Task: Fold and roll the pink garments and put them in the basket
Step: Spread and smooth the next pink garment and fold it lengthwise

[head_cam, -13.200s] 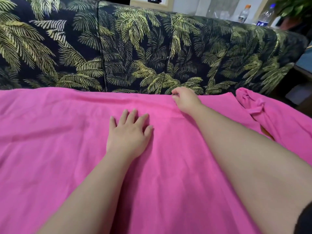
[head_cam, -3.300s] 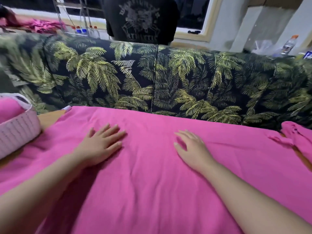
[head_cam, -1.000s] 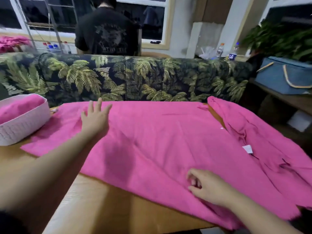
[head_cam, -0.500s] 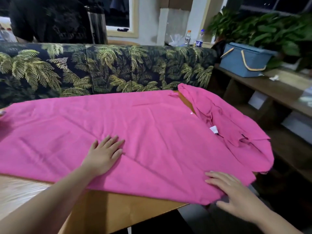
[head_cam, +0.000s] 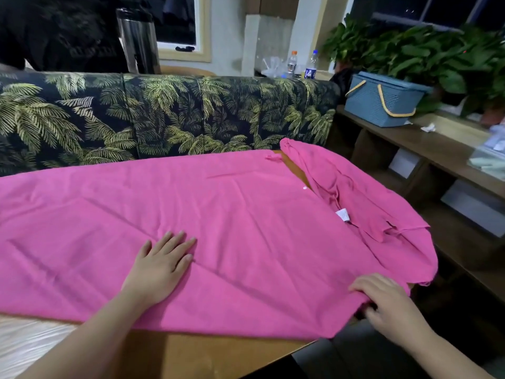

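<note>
Fingers of the right hand [head_cam: 388,305] curl over the near right corner of the pink garment [head_cam: 246,214], where the cloth spills past the table [head_cam: 218,354] edge; the thumb is hidden under the fold, so it looks like a pinch on that corner, though I cannot see the underside. Well to its left, the left hand [head_cam: 161,263] lies flat and spread on the cloth, fingers straight, pressing it to the tabletop and holding nothing. The garment's long axis runs crosswise to the person, from beyond the left hand out past the right hand, so its near hem passes under both wrists and its far hem lies ahead of both hands against the palm-print sofa [head_cam: 164,119]. Ahead of the right hand the collar end bunches, with a white label [head_cam: 343,215] showing. The right hand is nearer the free end, so the fold most likely starts there, carried toward the left hand. No basket for the garments is identifiable here.
</note>
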Tool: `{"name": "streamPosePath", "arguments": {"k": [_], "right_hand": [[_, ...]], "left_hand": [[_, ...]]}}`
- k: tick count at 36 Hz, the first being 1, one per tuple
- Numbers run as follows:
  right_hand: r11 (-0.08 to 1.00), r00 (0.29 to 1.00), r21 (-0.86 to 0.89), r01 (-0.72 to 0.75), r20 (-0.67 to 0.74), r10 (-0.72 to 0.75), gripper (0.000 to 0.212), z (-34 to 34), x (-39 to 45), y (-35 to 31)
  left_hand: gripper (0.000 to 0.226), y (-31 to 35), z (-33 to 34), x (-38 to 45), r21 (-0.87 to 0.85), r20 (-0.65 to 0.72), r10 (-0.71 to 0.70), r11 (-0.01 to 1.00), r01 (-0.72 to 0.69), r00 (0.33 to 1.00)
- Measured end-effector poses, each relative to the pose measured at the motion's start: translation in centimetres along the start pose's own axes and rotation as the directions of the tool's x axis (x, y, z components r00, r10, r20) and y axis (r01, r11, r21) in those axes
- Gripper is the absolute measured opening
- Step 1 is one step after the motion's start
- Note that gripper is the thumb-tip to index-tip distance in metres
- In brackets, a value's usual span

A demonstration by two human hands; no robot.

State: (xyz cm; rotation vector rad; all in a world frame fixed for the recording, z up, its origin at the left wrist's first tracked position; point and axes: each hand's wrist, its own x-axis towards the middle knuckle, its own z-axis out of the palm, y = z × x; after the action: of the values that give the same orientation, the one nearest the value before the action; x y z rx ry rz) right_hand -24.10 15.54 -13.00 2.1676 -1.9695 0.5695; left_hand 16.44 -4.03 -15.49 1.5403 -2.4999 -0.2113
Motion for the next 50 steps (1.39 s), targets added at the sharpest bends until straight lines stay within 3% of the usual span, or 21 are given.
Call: {"name": "streamPosePath", "arguments": {"k": [5, 13, 15, 18, 20, 25, 29, 32, 34, 36, 39, 44, 46, 50], "right_hand": [[0.999, 0.974, 0.034, 0.018, -0.227, -0.01, 0.041, 0.9, 5.6, -2.9], [0.96, 0.934, 0.258, 0.111, -0.358, -0.011, 0.033, 3.0, 21.0, -10.5], [0.949, 0.948, 0.307, 0.074, -0.318, 0.029, 0.032, 4.4, 24.8, -12.6], [0.943, 0.975, 0.332, 0.002, -0.212, 0.073, 0.029, 6.9, 29.6, -15.0], [0.954, 0.987, 0.298, -0.035, -0.139, 0.08, 0.025, 8.8, 31.9, -16.1], [0.985, 0.992, 0.147, -0.091, 0.105, 0.076, 0.024, 13.3, 34.3, -16.9], [0.996, 0.982, 0.082, -0.035, 0.188, 0.019, 0.023, 15.6, 34.6, -16.3], [0.996, 0.984, 0.092, -0.008, 0.178, -0.009, 0.021, 16.2, 35.0, -15.7], [0.994, 0.988, 0.113, -0.011, 0.155, -0.007, 0.02, 16.2, 35.6, -15.2], [0.991, 0.991, 0.132, -0.027, 0.137, 0.008, 0.019, 16.2, 36.5, -14.6], [0.994, 0.991, 0.106, -0.029, 0.131, 0.015, 0.022, 16.7, 37.9, -13.7], [0.993, 0.947, 0.018, -0.118, 0.304, 0.107, 0.043, 18.4, 37.9, -13.1], [0.993, 0.929, 0.002, -0.114, 0.354, 0.106, 0.045, 18.5, 37.9, -13.0], [0.994, 0.908, -0.028, -0.109, 0.403, 0.111, 0.047, 17.7, 36.7, -13.1]], "left_hand": [[0.075, 0.0, 0.1, -0.1, -0.011, -0.014, 0.009, 1.0, -0.009, 1.0], [0.053, -0.6, 0.5, -0.3, -0.097, -0.09, 0.036, 0.994, -0.045, 0.995], [0.046, -1.3, 0.0, -0.1, -0.188, -0.166, 0.085, 0.975, -0.117, 0.982], [0.054, -3.1, -1.4, 0.5, -0.281, -0.199, 0.187, 0.929, -0.239, 0.962], [0.061, -5.0, -2.8, 1.1, -0.259, -0.116, 0.13, 0.953, -0.157, 0.985], [0.058, -10.8, -4.7, 3.4, 0.021, -0.012, -0.071, 0.997, 0.071, 0.997], [0.027, -13.7, -5.9, 5.7, 0.112, 0.111, -0.143, 0.985, 0.13, 0.983], [0.017, -16.1, -6.1, 6.9, 0.211, -0.05, 0.142, 0.969, -0.129, 0.989], [0.019, -17.2, -6.6, 7.7, 0.145, -0.201, 0.239, 0.966, -0.213, 0.95], [0.018, -17.3, -7.6, 8.9, 0.042, -0.304, 0.179, 0.984, -0.175, 0.936], [0.025, -18.1, -7.6, 10.6, -0.052, -0.342, -0.004, 0.999, -0.015, 0.94], [0.069, -19.4, -3.9, 11.2, -0.04, -0.165, -0.349, 0.937, 0.347, 0.923], [0.084, -19.3, -3.5, 11.1, -0.005, -0.102, -0.389, 0.92, 0.391, 0.915], [0.088, -18.2, -3.9, 10.2, 0.069, 0.001, -0.379, 0.923, 0.378, 0.925]]}}
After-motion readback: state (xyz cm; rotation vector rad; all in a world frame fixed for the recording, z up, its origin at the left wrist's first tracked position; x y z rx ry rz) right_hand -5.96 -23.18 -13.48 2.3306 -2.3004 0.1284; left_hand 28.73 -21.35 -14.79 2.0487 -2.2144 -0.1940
